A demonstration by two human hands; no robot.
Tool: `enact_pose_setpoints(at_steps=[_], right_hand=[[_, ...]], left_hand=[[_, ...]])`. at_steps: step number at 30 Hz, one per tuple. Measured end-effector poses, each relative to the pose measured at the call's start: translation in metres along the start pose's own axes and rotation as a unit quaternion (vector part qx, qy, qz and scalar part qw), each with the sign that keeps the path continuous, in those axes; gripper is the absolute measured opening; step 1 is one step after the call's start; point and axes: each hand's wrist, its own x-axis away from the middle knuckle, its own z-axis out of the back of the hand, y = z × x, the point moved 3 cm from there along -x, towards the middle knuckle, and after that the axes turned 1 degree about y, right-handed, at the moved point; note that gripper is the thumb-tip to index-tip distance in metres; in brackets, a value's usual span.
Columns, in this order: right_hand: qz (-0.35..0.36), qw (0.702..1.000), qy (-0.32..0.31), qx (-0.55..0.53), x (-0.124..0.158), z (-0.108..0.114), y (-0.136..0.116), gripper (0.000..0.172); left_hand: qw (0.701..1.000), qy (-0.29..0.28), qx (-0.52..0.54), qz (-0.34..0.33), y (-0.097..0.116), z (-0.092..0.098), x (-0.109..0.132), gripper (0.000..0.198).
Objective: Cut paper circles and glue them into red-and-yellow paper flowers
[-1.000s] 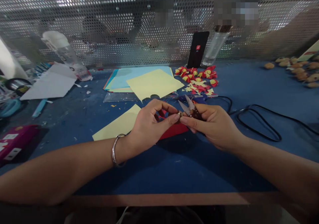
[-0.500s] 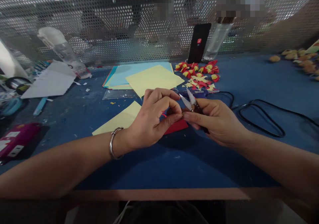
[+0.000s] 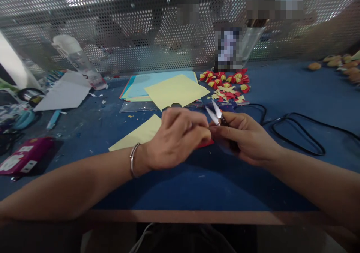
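Observation:
My right hand is closed round a pair of scissors, whose blades stand apart and point up and away. Right beside its fingertips, my left hand is closed, with the fingers curled inward. Whatever lies in those fingers is hidden by the hand. Under the hands a red piece of paper shows in part on the blue table. A pale yellow sheet lies left of my left hand, partly covered by it. Another yellow sheet rests behind, on a stack of coloured paper.
Red and yellow paper pieces lie behind the scissors, near a phone and a clear bottle. A black cable loops at right. On the left are a magenta box, white paper and a white-capped bottle.
My left hand has turned over and its fingers have curled in, beside the right fingertips. The right hand keeps the scissors in place. The view has shifted slightly, and the phone screen has changed.

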Motion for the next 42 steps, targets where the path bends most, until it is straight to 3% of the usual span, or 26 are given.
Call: enact_pose_setpoints(at_steps=[4,6,8,13,17,21,24,27,30,32,38,42], right_hand=[[0.006,0.998,0.055,0.019,-0.005,0.016,0.003,0.045],[0.024,0.995,0.083,0.043,-0.007,0.022,0.005,0.049],[0.042,0.991,0.112,0.059,-0.009,0.026,0.007,0.052],[0.077,0.980,0.153,0.098,-0.011,0.030,0.009,0.048],[0.088,0.974,0.155,0.139,-0.012,0.034,0.009,0.043],[0.092,0.968,0.162,0.170,-0.012,0.036,0.011,0.041],[0.103,0.963,0.170,0.182,-0.012,0.037,0.012,0.039],[0.109,0.958,0.176,0.199,-0.013,0.038,0.012,0.040],[0.116,0.953,0.172,0.222,-0.013,0.037,0.011,0.042],[0.120,0.951,0.162,0.233,-0.013,0.036,0.011,0.044],[0.115,0.950,0.157,0.245,-0.012,0.033,0.011,0.046],[0.116,0.947,0.156,0.256,-0.011,0.033,0.010,0.046]], left_hand=[[0.990,-0.040,0.024,-0.131,0.014,0.008,-0.003,0.017],[0.991,-0.030,0.026,-0.130,0.006,0.010,-0.005,0.014],[0.997,-0.049,0.000,-0.058,-0.011,0.006,-0.007,0.013],[0.970,-0.200,0.008,0.138,-0.057,-0.004,-0.010,0.021],[0.936,-0.254,-0.013,0.242,-0.080,0.012,-0.018,0.018],[0.896,-0.363,-0.055,0.251,-0.102,0.031,-0.017,0.022],[0.869,-0.405,-0.084,0.270,-0.118,0.038,-0.011,0.025],[0.862,-0.389,-0.111,0.306,-0.132,0.035,-0.003,0.028],[0.876,-0.281,-0.136,0.368,-0.144,0.028,0.004,0.044],[0.862,-0.250,-0.151,0.414,-0.154,0.021,0.013,0.054],[0.834,-0.274,-0.160,0.451,-0.181,-0.003,0.035,0.090],[0.817,-0.283,-0.149,0.480,-0.195,-0.007,0.039,0.107]])
